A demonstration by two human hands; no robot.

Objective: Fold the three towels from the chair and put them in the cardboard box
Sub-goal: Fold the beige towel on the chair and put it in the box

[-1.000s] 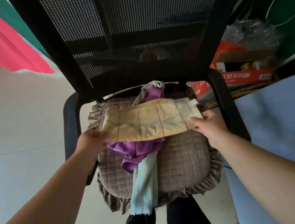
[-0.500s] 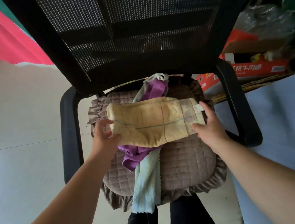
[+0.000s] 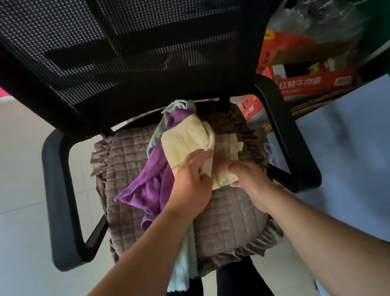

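Both hands pinch the yellow towel, partly hiding the purple towel.

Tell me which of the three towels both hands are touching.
The yellow towel; the purple towel and pale blue towel lie loose underneath.

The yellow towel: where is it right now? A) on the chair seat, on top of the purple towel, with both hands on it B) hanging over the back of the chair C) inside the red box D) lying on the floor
A: the yellow towel lies folded on the chair seat, partly over the purple towel, with the left hand and the right hand on it.
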